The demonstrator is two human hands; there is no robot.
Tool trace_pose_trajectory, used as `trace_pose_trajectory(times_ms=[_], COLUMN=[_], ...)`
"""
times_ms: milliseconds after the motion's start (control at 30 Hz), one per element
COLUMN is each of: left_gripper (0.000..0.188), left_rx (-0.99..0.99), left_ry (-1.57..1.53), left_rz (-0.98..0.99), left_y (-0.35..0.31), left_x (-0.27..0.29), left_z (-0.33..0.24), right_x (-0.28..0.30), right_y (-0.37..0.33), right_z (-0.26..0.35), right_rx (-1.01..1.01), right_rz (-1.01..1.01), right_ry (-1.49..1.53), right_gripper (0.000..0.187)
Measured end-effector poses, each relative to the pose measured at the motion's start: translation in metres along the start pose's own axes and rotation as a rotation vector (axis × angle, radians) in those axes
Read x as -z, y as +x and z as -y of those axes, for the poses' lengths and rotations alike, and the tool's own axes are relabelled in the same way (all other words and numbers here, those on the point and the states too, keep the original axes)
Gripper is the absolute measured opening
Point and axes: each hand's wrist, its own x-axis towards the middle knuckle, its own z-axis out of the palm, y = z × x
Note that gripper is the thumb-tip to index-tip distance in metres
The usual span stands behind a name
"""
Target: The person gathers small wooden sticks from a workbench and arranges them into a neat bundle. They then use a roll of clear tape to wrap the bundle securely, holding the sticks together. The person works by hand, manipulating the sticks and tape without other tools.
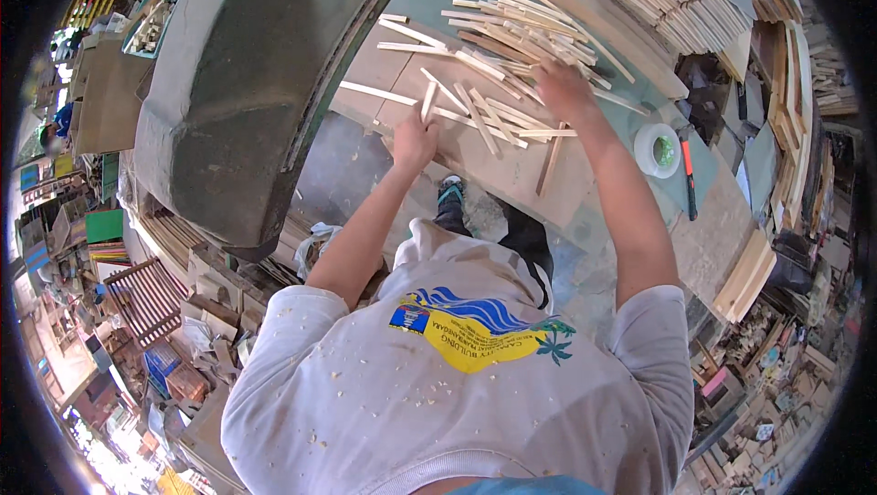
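Note:
My left hand (pixel 416 142) is closed round the lower end of a short pale wooden strip (pixel 429 100), which points up and away from me. Over on the right, my right hand (pixel 564 91) has its fingers bent down onto a wooden strip at the near side of a heap of wooden strips (pixel 525 29); the fingertips are partly hidden. Between my hands, several loose strips (pixel 481 116) lie crossed on the brown board (pixel 539 186). One long strip (pixel 388 93) runs from beyond my left hand toward the right.
A large grey machine housing (pixel 237 66) rises close on the left. Right of my right arm lie a white tape roll (pixel 658 150) and a tool with an orange and black handle (pixel 688 175). Stacked boards (pixel 681 2) stand at the far right.

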Motion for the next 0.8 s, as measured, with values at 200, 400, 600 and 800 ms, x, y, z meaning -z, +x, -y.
trace_pose_trajectory(times_ms=[200,400,600,800], left_gripper=[0.028,0.012,0.018,0.021], left_rx=[-0.235,-0.456,-0.441,-0.481], left_ry=[0.361,0.382,0.444,0.509], left_rz=[0.166,0.026,0.068,0.271], left_y=[0.021,0.021,0.026,0.024], left_x=[0.017,0.039,0.044,0.050], left_z=[-0.014,0.000,-0.006,-0.039], right_x=[-0.017,-0.012,-0.002,-0.044], right_y=[0.008,0.017,0.011,0.003], right_z=[0.013,-0.005,0.002,0.004], right_rx=[-0.133,-0.091,-0.233,-0.160], right_rz=[-0.185,-0.230,0.027,-0.161], right_ry=[-0.053,-0.086,0.033,-0.056], right_gripper=[0.025,0.020,0.027,0.019])
